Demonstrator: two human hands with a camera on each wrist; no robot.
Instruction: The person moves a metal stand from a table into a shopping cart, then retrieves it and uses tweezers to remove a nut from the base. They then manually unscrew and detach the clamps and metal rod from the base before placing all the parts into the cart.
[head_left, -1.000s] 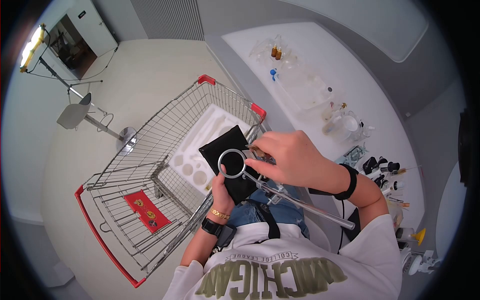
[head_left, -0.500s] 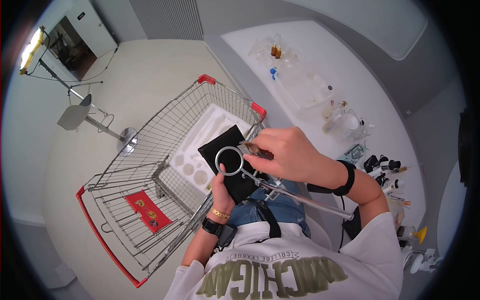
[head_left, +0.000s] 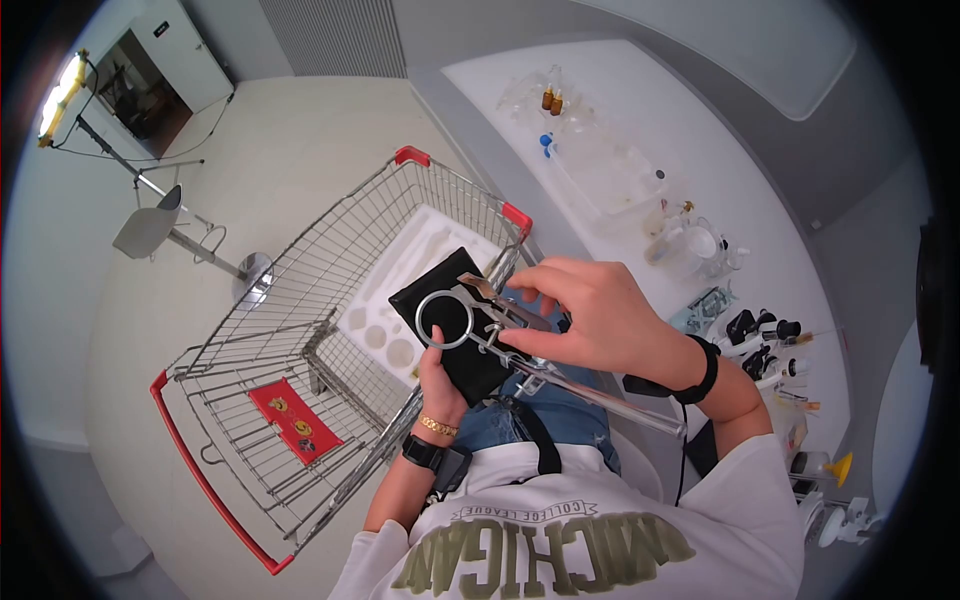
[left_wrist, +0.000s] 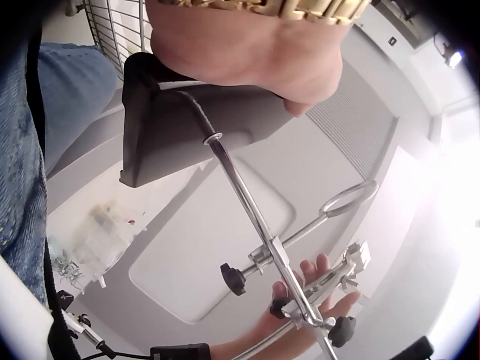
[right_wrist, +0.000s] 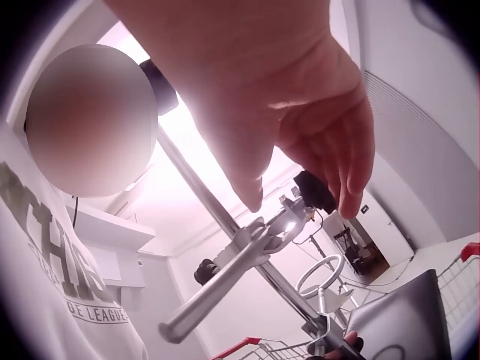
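A black rectangular base [head_left: 468, 372] with a metal rod [head_left: 610, 405] is gripped by the left hand [head_left: 438, 385], its thumb lying on the black face behind a metal ring [head_left: 443, 320]. In the left wrist view the same hand [left_wrist: 247, 49] covers one edge of the base [left_wrist: 202, 127]. A silver clamp [head_left: 520, 315] is fixed to the rod beside the ring. Around that clamp the right hand [head_left: 605, 315] hovers with thumb and fingers spread. The right wrist view has this hand [right_wrist: 300, 105] above the clamp [right_wrist: 255, 244], a dark knob [right_wrist: 313, 192] near its fingers; contact cannot be told.
A wire shopping cart [head_left: 300, 250] with red corners holds a white foam tray [head_left: 400, 270]. On the white table [head_left: 610, 120] to the right stand brown bottles [head_left: 552, 101], clear vessels and several black-capped items. A stool [head_left: 150, 230] and a lit lamp [head_left: 63, 98] are farther back.
The right thumb and fingers have spread apart from their pinch at the clamp, which now shows more fully. Base, ring and rod have shifted slightly left, with the left hand still gripping the base.
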